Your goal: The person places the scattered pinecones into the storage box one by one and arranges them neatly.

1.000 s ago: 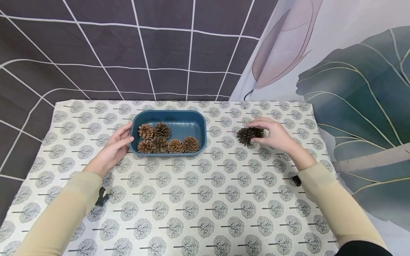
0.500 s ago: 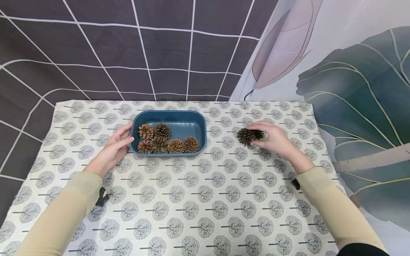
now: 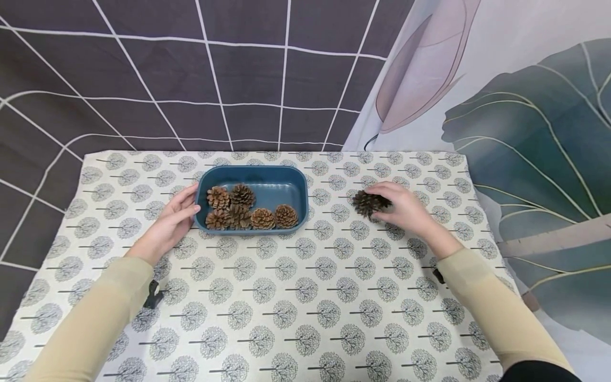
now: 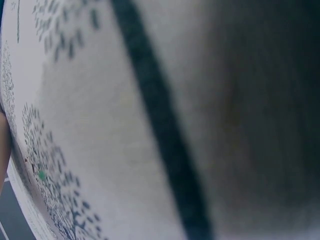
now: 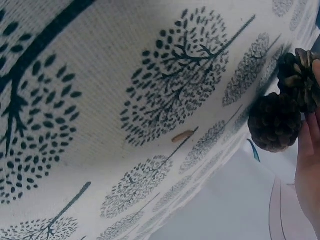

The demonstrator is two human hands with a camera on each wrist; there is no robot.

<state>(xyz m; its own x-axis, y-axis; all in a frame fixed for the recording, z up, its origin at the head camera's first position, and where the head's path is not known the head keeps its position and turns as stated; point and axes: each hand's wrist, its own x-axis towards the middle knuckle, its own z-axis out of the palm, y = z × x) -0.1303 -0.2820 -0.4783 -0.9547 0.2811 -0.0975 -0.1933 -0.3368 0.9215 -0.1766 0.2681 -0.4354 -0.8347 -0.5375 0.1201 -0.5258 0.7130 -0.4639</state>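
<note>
My right hand [image 3: 403, 207] holds dark brown pine cones [image 3: 366, 203] between thumb and fingers at the table's right side. Up close in the right wrist view there are two: one pine cone [image 5: 275, 122] nearer the camera, and another pine cone [image 5: 299, 80] behind it, touching the fingers [image 5: 307, 145]. Whether they are lifted off the cloth is hard to tell. My left hand [image 3: 174, 220] rests against the left end of a blue tub [image 3: 305, 199], fingers fairly straight along its outer wall and thumb at the rim. Several pine cones [image 3: 262, 218] lie inside.
A white tablecloth [image 3: 305, 313] printed with grey trees covers the table. Bare blue floor shows in the tub's back right part. A small brown scale [image 5: 183, 136] lies on the cloth. Dark curtain with white lines [image 3: 248, 69] hangs behind.
My right hand and forearm have shifted slightly left, the fingers closing further around the pine cones. The left hand, the tub and its contents look the same.
</note>
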